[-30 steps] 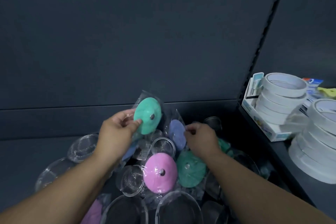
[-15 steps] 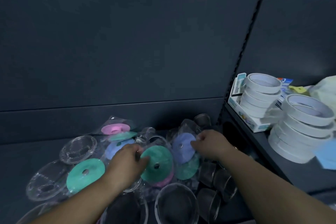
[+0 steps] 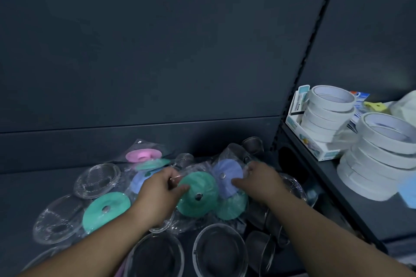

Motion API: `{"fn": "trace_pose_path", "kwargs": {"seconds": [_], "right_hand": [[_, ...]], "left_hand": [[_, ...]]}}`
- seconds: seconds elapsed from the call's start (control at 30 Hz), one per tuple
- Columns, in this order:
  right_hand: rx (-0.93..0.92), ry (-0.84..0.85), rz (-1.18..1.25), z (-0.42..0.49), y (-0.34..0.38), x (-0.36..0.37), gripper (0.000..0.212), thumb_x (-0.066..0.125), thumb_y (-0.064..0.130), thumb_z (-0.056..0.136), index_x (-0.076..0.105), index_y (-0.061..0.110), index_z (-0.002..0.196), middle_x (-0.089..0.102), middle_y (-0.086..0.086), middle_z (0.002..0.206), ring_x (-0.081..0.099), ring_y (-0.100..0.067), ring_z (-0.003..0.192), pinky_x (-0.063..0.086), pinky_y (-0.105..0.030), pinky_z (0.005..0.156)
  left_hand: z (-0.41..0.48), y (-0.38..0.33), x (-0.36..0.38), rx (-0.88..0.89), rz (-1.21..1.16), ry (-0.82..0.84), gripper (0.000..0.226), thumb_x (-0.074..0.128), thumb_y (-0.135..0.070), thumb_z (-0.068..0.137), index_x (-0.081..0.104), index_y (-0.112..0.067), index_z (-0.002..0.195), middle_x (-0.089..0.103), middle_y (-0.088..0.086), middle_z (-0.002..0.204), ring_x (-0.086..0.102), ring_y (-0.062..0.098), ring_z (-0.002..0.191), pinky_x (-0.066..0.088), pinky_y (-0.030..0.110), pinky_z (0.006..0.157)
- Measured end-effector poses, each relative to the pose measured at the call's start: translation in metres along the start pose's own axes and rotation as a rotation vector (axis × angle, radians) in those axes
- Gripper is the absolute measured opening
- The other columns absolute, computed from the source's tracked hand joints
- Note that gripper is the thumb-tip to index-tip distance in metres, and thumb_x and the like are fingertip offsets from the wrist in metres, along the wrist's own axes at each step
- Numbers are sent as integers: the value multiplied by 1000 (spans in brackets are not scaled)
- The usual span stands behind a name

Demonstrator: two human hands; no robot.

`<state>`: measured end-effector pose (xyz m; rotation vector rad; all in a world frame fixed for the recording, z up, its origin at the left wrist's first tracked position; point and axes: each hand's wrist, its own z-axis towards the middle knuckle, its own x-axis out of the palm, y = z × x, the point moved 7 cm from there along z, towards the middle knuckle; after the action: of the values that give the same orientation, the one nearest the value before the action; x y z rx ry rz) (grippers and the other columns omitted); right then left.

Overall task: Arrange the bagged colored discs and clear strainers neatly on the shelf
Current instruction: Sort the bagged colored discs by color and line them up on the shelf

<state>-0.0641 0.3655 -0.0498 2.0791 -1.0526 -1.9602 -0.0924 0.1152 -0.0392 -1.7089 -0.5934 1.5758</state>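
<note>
Person's left hand is pinching the bagged green disc, thumb on top, approx. mid shelf. The right hand is gripping the bagged purple disc, touching it on the right. Discs are prob. light & floppy and the bags slick, so I'd be taking them by the rim thru the plastic. Clear strainers are lying left & near, prob. brittle.

Shelf room left — tape rolls right
</note>
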Motion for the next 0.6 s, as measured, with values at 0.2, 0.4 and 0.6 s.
{"fn": "trace_pose_path", "kwargs": {"seconds": [0.2, 0.4, 0.6], "right_hand": [[33, -16, 490, -5, 13, -9, 17, 76, 20, 76, 65, 11, 85, 69, -7, 83, 63, -21, 74, 52, -33, 70], [-98, -134, 659, -16, 52, -42, 16, 72, 18, 81, 62, 6, 88, 59, -3, 74, 50, -16, 62, 40, -24, 52], [-249, -179, 694, -24, 104, -33, 19, 72, 20, 75, 55, 13, 73, 52, 2, 64, 42, -14, 56, 39, -29, 59]], "left_hand": [[0, 2, -10, -49, -277, -40, 21, 71, -16, 84, 51, -15, 79, 54, 2, 62, 44, 14, 48, 40, 25, 47], [-5, -10, -36, -22, -491, -178, 15, 70, -11, 84, 56, -11, 88, 65, 7, 80, 57, 21, 65, 49, 30, 60], [-29, -1, -76, -43, -751, -364, 14, 66, -5, 86, 57, -16, 85, 64, -5, 68, 59, 12, 64, 52, 39, 68]]}}
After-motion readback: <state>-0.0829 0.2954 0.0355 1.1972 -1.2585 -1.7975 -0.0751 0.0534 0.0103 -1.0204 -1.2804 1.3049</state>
